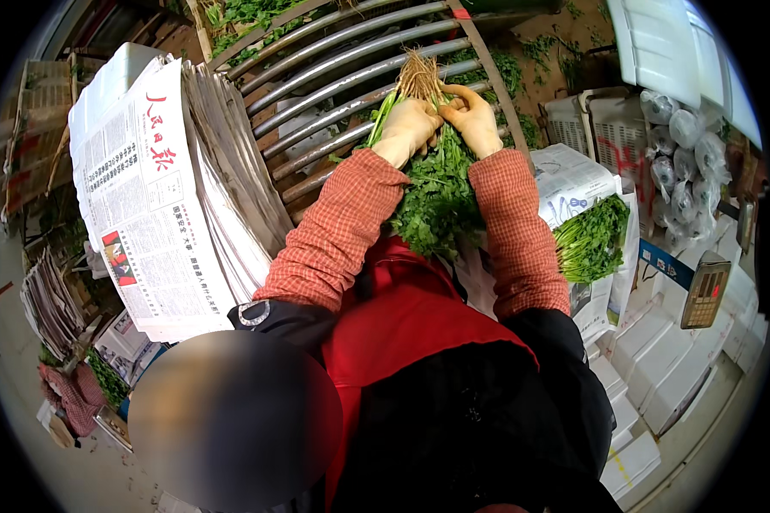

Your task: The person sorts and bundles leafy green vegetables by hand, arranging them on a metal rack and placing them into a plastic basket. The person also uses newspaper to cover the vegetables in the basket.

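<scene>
A bunch of leafy green herbs point(439, 202), which look like coriander, hangs with its brown roots up and its leaves towards my body. My left hand point(405, 128), in a pale glove, is closed around the stems just below the roots. Also gloved, my right hand point(473, 120) grips the same stems from the other side, its thumb and finger close to the roots. Both hands are above a rack of metal bars point(324, 118). The palms and the insides of the fingers are hidden.
To the left stands a tall stack of newspapers point(147, 211). On the right, more greens point(593, 240) lie on newspaper point(571, 170) beside a digital scale display point(706, 290). White foam boxes point(661, 353) and bundled clear plastic bags point(686, 163) are further right. Loose greens point(256, 13) lie beyond the rack.
</scene>
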Demonstrator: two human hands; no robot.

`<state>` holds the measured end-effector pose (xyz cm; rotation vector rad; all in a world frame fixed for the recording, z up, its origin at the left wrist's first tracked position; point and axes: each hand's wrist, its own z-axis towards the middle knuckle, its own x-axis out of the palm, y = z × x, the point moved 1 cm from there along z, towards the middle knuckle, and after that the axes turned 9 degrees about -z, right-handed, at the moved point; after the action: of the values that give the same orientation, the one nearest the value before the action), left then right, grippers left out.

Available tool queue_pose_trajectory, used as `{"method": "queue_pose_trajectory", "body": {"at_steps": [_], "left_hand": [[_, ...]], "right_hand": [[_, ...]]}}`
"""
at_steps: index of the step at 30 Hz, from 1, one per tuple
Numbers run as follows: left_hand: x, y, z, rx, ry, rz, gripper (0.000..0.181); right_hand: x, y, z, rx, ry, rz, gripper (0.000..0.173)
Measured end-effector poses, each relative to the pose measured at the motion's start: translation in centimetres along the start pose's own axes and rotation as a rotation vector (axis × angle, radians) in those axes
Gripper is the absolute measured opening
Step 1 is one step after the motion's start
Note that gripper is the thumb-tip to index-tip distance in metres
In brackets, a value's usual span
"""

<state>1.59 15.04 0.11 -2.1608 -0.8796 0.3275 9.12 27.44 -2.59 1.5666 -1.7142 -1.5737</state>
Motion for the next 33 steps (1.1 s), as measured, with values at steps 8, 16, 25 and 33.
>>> {"method": "queue_pose_trajectory", "body": {"at_steps": [8, 16, 25, 33], "left_hand": [[-1.4, 0.5, 2.7, 0.167, -0.249, 0.083, 0.015], [-2.0, 0.4, -1.4, 0.549, -0.589, 0.31, 0.027], [-3.6, 3.8, -3.7, 0.639, -0.626, 0.823, 0.035], [2.7, 3.9, -1.7, 1.02, -0.217, 0.642, 0.029]], "right_hand": [[0.0, 0.3, 1.0, 0.0, -0.054, -0.03, 0.039], [-1.1, 1.5, 0.4, -0.104, -0.09, -0.295, 0.039], [-2.5, -2.6, 0.8, 0.138, 0.096, -0.398, 0.04], [-1.6, -4.2, 2.0, -0.091, -0.044, -0.286, 0.026]]}}
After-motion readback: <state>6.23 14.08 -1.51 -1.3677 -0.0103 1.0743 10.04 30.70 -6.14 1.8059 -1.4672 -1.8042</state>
